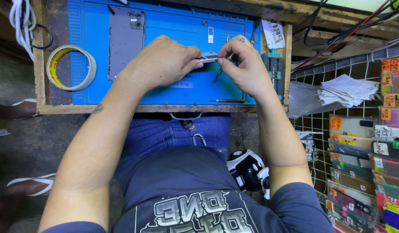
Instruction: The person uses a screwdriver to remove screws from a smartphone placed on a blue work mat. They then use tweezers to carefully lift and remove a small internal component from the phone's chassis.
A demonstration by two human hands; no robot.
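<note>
My left hand grips a small flat phone part over the blue work mat. My right hand pinches thin metal tweezers, whose tips point down toward the mat beside the part. A grey phone back cover with its camera cut-out lies on the mat to the left of my left hand. A thin pencil-like tool rests near the mat's front edge.
A roll of tape sits on the wooden bench at the left. White cables hang at the top left. A stack of papers and racks of packaged phone cases fill the right. Sandalled feet show at the left.
</note>
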